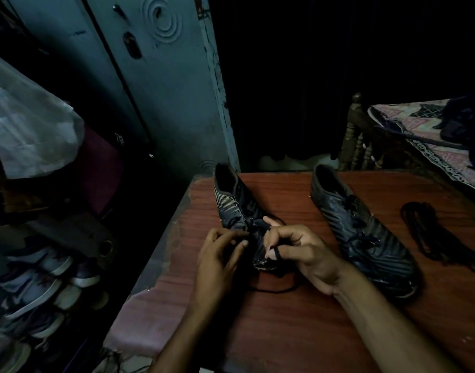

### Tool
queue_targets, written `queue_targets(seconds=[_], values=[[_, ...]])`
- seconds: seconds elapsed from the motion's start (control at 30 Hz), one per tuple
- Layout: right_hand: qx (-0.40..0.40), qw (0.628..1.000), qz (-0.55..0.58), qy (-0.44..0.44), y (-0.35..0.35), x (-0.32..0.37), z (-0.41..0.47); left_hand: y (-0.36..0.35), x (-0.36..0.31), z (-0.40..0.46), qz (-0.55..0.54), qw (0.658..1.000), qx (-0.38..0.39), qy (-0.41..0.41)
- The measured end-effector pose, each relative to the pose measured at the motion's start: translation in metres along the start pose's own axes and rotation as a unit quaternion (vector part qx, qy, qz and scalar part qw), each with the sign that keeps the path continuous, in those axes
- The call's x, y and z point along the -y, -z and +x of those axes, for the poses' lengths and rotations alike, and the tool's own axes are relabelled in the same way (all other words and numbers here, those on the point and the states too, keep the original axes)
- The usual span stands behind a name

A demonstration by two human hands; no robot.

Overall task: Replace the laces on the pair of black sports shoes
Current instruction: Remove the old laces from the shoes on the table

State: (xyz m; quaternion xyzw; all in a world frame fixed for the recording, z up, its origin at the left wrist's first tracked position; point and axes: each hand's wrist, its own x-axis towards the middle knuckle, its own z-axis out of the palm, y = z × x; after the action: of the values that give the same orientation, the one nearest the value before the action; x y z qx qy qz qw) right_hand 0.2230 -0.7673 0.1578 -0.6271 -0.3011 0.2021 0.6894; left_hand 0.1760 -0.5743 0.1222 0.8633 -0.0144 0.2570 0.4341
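Two bare hands work at the toe end of a black sports shoe [237,211] on a reddish-brown wooden desk [284,319]. The left hand [217,257] has its fingers curled in, pinching a dark lace [253,230] over the shoe's front eyelets. The right hand [301,251] is also curled, with a strand of the same lace looped around one finger and held taut. A loose length of this lace trails onto the desk in front of the shoe. This shoe lies near the desk's left edge, its heel opening pointing away from the person.

To the right, well apart from it, sits the second black shoe [362,232], laced, also with its toe toward the person. Further right on the desk lies a loose bundle of dark laces [430,232].

Beyond the desk stands a blue-grey metal cupboard [150,90]. A rack of pale sneakers [39,286] fills the lower left, and a bed with a patterned cover [430,135] shows at upper right. The room is dim.
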Motion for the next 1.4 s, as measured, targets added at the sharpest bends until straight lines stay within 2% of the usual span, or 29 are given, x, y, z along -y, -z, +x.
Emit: queue_targets(seconds=[0.1,0.23,0.3,0.4,0.5,0.6,0.67,0.8,0.9,1.07,1.17,1.3,1.4], values=[[-0.046,0.999,0.017,-0.001,-0.001,0.001,-0.001,0.002,-0.003,-0.001,-0.021,1.000,0.001,0.015],[-0.121,0.993,-0.007,0.014,-0.008,-0.005,0.002,0.009,-0.003,-0.001,-0.156,0.985,0.072,0.011],[-0.151,0.983,-0.107,0.024,-0.010,-0.011,0.004,0.014,-0.001,-0.003,-0.228,0.967,0.112,-0.004],[-0.137,0.943,-0.299,0.049,-0.017,-0.024,0.006,0.019,0.000,-0.002,-0.285,0.947,0.147,-0.001],[-0.153,0.909,-0.383,0.056,-0.023,-0.036,0.009,0.021,0.003,-0.001,-0.309,0.936,0.170,0.004],[-0.188,0.907,-0.373,0.062,-0.022,-0.035,0.012,0.020,0.004,-0.001,-0.290,0.942,0.166,0.000],[-0.183,0.924,-0.330,0.057,-0.018,-0.030,0.011,0.017,0.007,0.000,-0.239,0.962,0.130,-0.006],[-0.092,0.973,-0.211,-0.004,-0.007,-0.020,0.006,0.007,0.009,0.003,-0.199,0.975,0.092,0.041],[-0.046,0.987,-0.150,-0.021,-0.001,-0.014,0.004,0.000,0.007,0.001,-0.111,0.991,0.073,0.035],[-0.055,0.981,-0.188,0.007,0.001,-0.022,0.006,-0.006,0.009,0.000,-0.036,0.999,0.035,0.004],[-0.065,0.978,-0.196,0.004,-0.001,-0.023,0.005,-0.006,0.007,0.000,-0.029,1.000,0.005,-0.003],[-0.138,0.963,-0.231,0.039,-0.011,-0.023,0.007,0.001,0.006,0.000,-0.050,0.999,-0.004,0.010],[-0.133,0.944,-0.296,0.060,-0.018,-0.026,0.007,0.003,0.005,0.003,-0.052,0.999,-0.003,-0.002]])
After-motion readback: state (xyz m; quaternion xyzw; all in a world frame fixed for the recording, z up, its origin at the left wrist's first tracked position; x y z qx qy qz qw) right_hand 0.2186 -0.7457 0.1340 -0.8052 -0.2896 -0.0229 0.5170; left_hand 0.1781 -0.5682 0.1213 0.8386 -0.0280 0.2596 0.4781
